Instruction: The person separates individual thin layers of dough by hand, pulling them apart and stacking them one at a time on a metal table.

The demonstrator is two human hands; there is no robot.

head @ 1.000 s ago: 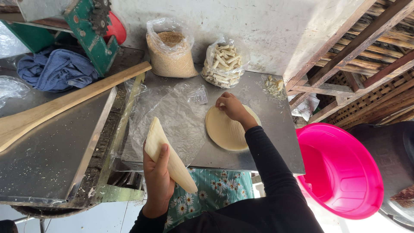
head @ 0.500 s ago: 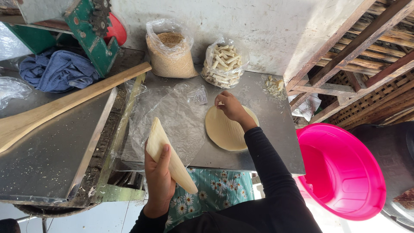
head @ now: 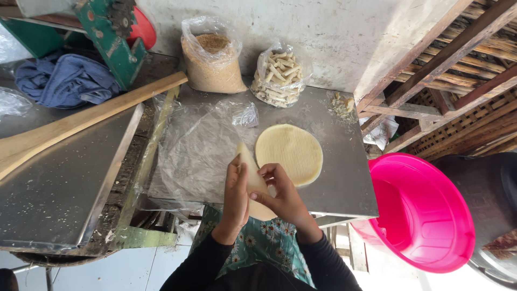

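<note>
I see both hands closed on one folded dough sheet (head: 252, 180), held just over the near edge of the steel table (head: 344, 183). My left hand (head: 236, 196) grips its left side with the fingers wrapped around, and my right hand (head: 280, 194) pinches its right edge. The long axis of the sheet runs from its tip, far from me, down toward my body. The flat round dough disc (head: 289, 152) lies just beyond and to the right, nearer to the right hand.
</note>
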